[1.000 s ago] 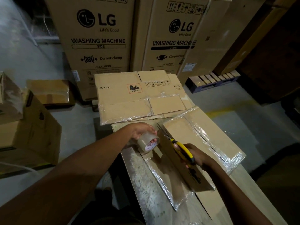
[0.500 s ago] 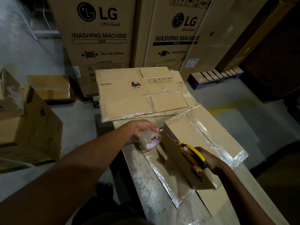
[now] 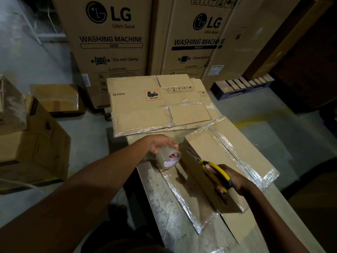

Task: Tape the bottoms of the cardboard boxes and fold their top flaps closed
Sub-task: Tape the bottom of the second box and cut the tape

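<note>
My left hand (image 3: 159,144) grips a roll of clear packing tape (image 3: 168,157), fingers through its core, just above the table. My right hand (image 3: 231,179) holds yellow-handled scissors (image 3: 216,171) with the blades pointing up-left along the near edge of a plastic-wrapped bundle of flat cardboard boxes (image 3: 229,152). Loose clear wrap (image 3: 189,201) spreads over the table in front of that bundle. A second wrapped stack of flat PICO boxes (image 3: 145,106) lies at the table's far end.
The worn table (image 3: 164,212) runs away from me. Two tall LG washing machine cartons (image 3: 111,39) stand behind it. Brown boxes (image 3: 34,143) sit on the floor at left, and a low pallet (image 3: 240,86) lies at back right.
My right hand has drawn the scissors down and to the right along the bundle's edge. The left hand with the tape roll has stayed almost where it was.
</note>
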### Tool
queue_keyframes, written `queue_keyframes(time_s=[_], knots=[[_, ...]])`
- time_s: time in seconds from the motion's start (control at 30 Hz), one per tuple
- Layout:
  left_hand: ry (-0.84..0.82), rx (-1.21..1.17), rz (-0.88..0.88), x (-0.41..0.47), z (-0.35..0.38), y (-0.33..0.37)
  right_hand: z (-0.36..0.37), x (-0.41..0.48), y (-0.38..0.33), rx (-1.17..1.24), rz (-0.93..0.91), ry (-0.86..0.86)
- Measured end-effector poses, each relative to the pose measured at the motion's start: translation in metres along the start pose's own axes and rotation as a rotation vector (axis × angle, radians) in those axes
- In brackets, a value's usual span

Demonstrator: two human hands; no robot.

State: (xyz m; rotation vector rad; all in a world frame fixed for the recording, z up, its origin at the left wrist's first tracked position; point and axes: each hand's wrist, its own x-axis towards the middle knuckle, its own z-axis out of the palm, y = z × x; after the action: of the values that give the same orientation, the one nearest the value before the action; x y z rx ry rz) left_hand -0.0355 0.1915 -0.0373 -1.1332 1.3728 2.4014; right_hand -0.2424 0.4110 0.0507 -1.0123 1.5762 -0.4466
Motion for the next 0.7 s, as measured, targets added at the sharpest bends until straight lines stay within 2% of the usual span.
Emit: queue_keyframes(time_s=[0.37, 0.7], knots=[[-0.002, -0.053, 0.029, 0.006, -0.002, -0.006, 0.006, 0.025, -0.019, -0.087, 0.106, 0.077], [-0.012, -0.060, 0.038, -0.002, 0.001, -0.003, 0.004, 0.031, -0.012, -0.097, 0.090, 0.115]])
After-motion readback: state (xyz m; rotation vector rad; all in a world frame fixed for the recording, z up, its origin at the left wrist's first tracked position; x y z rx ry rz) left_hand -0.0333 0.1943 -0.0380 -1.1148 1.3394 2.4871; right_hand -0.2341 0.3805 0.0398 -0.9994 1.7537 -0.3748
